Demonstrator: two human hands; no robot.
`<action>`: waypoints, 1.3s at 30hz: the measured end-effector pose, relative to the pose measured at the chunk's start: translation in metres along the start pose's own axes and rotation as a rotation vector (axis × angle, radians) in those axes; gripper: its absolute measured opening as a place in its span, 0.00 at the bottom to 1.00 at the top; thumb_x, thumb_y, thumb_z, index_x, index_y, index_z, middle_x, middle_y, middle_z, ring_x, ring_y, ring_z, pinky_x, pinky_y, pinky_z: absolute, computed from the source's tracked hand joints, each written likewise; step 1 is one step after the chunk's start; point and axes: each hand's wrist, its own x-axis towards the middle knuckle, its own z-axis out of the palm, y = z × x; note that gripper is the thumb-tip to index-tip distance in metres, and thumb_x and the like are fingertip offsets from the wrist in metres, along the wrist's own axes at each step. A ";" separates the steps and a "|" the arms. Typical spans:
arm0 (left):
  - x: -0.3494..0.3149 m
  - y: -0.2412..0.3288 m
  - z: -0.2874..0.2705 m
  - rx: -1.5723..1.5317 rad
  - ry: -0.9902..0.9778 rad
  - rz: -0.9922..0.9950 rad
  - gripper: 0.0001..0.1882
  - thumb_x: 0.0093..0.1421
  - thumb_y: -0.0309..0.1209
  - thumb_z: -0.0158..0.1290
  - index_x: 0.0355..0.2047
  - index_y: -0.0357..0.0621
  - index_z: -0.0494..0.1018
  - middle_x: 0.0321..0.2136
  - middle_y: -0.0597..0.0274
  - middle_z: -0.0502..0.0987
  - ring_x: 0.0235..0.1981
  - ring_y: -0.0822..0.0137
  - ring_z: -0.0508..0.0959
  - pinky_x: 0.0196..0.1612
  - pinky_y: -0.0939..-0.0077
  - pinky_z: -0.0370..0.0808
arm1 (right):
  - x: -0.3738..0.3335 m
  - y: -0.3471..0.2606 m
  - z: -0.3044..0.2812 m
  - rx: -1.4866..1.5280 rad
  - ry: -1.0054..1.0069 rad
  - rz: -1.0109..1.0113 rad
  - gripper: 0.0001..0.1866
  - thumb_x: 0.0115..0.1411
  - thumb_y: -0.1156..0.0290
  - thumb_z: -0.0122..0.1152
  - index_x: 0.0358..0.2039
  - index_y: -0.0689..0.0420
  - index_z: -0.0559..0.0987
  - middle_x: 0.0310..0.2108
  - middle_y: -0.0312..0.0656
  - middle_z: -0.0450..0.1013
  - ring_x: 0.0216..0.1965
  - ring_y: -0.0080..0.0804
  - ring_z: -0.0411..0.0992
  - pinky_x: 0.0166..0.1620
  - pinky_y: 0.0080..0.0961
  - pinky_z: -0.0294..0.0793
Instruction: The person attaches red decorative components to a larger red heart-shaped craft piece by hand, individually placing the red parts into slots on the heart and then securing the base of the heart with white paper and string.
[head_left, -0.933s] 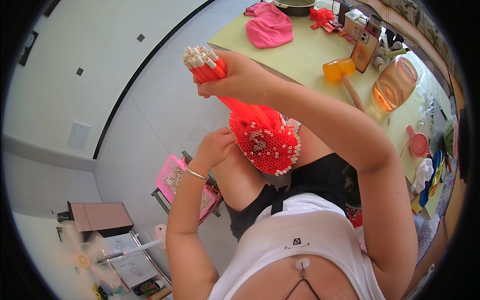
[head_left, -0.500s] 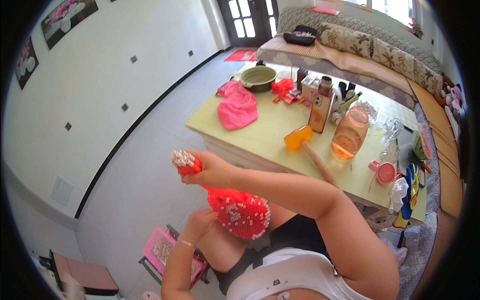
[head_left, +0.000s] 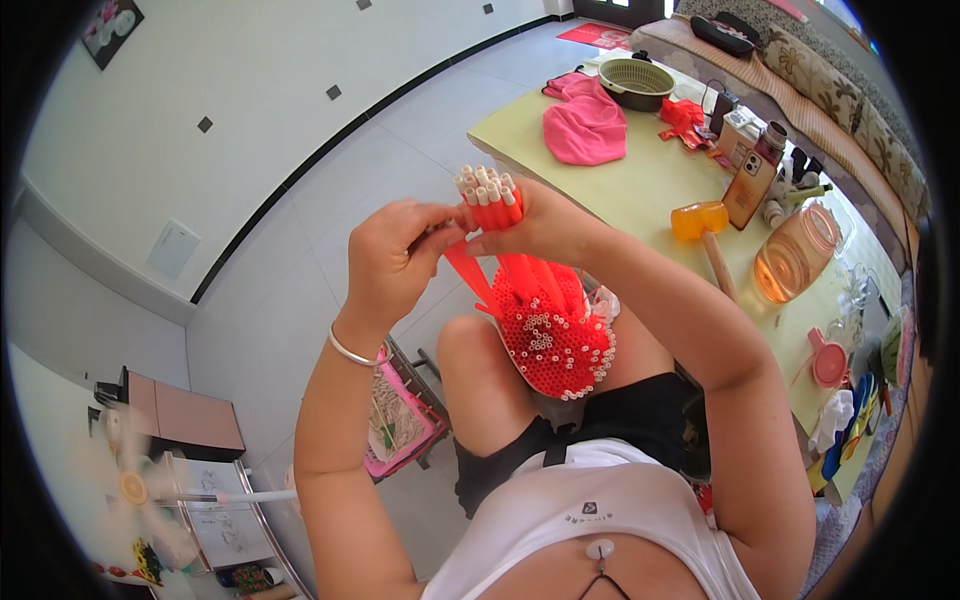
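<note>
My right hand (head_left: 545, 222) is wrapped round a bundle of slim red tubes (head_left: 490, 208) with white hollow tips, standing upright above my lap. My left hand (head_left: 392, 262) is closed in a pinch at the bundle's left side, at the upper end of a flat red tube (head_left: 468, 272); the fingertips partly hide it. Below, a rounded red piece made of many small tube openings (head_left: 560, 350), some ringed with white, rests against my thighs. The red lengths run from it up into the bundle.
On the table to the right are an orange-headed mallet (head_left: 700, 220), a phone (head_left: 750, 188), a jug of orange liquid (head_left: 796, 255), a pink cup (head_left: 828, 362), a pink cloth (head_left: 585, 125) and a basket (head_left: 636, 84). A pink tray of pale sticks (head_left: 395, 415) stands at lower left.
My left hand has risen from the rounded red piece to the bundle beside my right hand. The bundle has come nearer and now stands more upright. The view has turned left and downward.
</note>
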 end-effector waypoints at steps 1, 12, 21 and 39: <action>0.003 0.005 0.001 -0.056 0.027 -0.054 0.07 0.54 0.21 0.62 0.34 0.38 0.79 0.23 0.60 0.77 0.16 0.71 0.73 0.21 0.78 0.70 | 0.001 0.002 0.002 -0.002 0.000 -0.006 0.17 0.52 0.74 0.71 0.43 0.58 0.79 0.39 0.36 0.79 0.44 0.24 0.74 0.51 0.27 0.72; 0.028 0.001 0.018 -0.204 0.188 0.114 0.09 0.64 0.22 0.50 0.44 0.33 0.74 0.30 0.62 0.76 0.24 0.78 0.72 0.26 0.84 0.70 | 0.013 0.013 -0.006 0.027 -0.016 -0.147 0.16 0.49 0.76 0.70 0.39 0.56 0.79 0.32 0.34 0.77 0.35 0.21 0.71 0.42 0.25 0.75; -0.164 -0.065 0.143 0.275 -0.225 -0.070 0.44 0.63 0.55 0.48 0.65 0.27 0.56 0.63 0.33 0.61 0.64 0.40 0.62 0.66 0.50 0.57 | 0.000 0.013 -0.004 -0.045 0.066 -0.120 0.12 0.50 0.77 0.65 0.35 0.58 0.73 0.29 0.34 0.73 0.32 0.23 0.70 0.37 0.25 0.73; -0.175 -0.126 0.172 0.012 -0.116 -0.324 0.33 0.65 0.45 0.52 0.60 0.29 0.63 0.37 0.48 0.80 0.44 0.48 0.76 0.52 0.54 0.66 | -0.006 -0.252 -0.085 0.160 0.484 -0.302 0.10 0.57 0.77 0.64 0.39 0.63 0.74 0.27 0.44 0.75 0.29 0.34 0.75 0.38 0.31 0.79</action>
